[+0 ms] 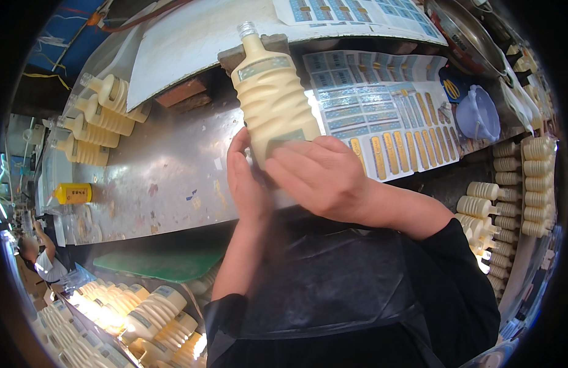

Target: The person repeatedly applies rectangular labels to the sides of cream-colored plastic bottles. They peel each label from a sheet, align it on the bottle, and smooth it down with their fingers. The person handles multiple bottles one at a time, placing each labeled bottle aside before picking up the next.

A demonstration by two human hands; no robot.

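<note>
A ribbed clear bottle [273, 98] filled with cream-coloured liquid stands tilted over the metal table [167, 178], its silver cap pointing away from me. It carries a pale label band near the neck and another label low on its body. My left hand [246, 184] grips the bottle's base from the left. My right hand [321, 175] lies over the lower front, fingers pressing on the lower label. Both hands hold the bottle.
Label sheets [382, 116] lie to the right of the bottle. Several filled bottles [100, 116] lie at the table's left, with a small yellow bottle [73, 194]. More bottles fill crates at lower left [137, 313] and right [517, 190]. A lilac jug [478, 113] stands right.
</note>
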